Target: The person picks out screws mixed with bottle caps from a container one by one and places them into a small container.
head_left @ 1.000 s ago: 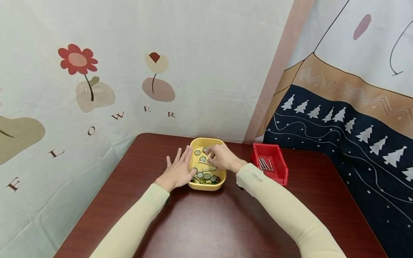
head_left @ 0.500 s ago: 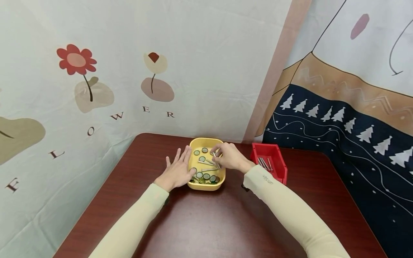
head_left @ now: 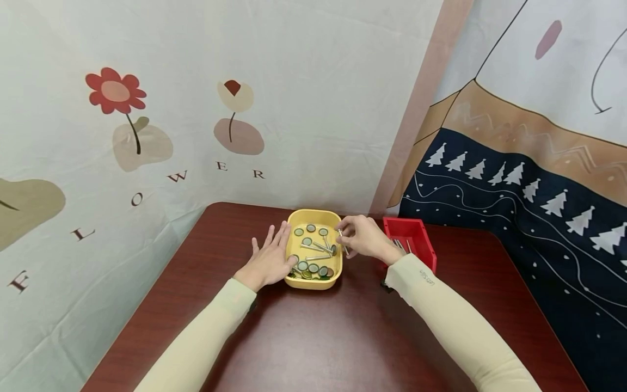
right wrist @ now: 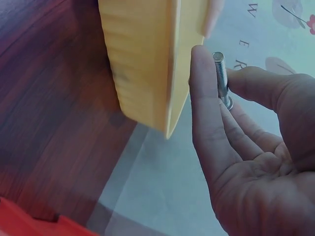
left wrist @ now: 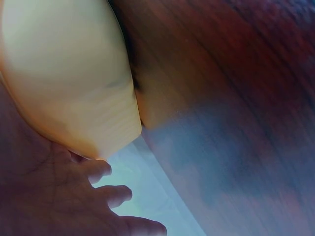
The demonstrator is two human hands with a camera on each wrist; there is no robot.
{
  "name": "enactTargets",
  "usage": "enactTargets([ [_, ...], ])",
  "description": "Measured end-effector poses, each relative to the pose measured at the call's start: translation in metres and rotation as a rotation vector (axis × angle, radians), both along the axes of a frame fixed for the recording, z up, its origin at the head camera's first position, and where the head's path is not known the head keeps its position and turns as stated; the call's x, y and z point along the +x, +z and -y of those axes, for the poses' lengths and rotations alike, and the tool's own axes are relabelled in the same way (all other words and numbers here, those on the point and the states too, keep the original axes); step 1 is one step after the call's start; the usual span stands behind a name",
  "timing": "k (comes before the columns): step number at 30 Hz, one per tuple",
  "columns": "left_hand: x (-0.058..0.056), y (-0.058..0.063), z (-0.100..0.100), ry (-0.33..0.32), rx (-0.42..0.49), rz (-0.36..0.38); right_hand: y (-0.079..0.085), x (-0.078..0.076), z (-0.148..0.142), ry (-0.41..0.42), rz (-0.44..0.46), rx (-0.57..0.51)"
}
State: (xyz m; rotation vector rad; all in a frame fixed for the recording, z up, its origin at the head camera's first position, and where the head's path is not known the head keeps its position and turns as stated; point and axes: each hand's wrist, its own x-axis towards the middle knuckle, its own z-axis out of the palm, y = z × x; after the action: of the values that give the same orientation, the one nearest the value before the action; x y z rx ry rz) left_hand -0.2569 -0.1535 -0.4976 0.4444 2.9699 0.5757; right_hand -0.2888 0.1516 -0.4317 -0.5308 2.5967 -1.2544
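My right hand (head_left: 366, 237) pinches a silver metal bolt (right wrist: 222, 81) between thumb and fingers, over the right rim of the yellow tub (head_left: 313, 285). In the right wrist view the bolt's threaded end points up past the fingertips. Several more bolts (head_left: 318, 257) lie in the tub among round bottle caps (head_left: 313, 268), many of them bunched at its near end. With fingers spread and straight, my left hand (head_left: 266, 264) rests against the tub's left side. The left wrist view shows the tub's wall (left wrist: 74, 78) close above those fingers.
A red bin (head_left: 413, 231) stands on the table to the right, with several bolts (head_left: 400, 245) inside, partly hidden by my right wrist. The dark wooden table (head_left: 313, 343) meets a printed cloth (head_left: 313, 109) behind the tub.
My right hand has moved right with the bolt, from inside the tub to over its right rim, nearer the red bin. My left hand has kept its place.
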Motion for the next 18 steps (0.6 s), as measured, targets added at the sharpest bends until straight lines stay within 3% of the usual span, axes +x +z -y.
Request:
enactTargets([
  [18,0.001,-0.001,0.000,0.001,0.009,-0.005,0.006,0.003,-0.054,-0.077,0.037,-0.032],
])
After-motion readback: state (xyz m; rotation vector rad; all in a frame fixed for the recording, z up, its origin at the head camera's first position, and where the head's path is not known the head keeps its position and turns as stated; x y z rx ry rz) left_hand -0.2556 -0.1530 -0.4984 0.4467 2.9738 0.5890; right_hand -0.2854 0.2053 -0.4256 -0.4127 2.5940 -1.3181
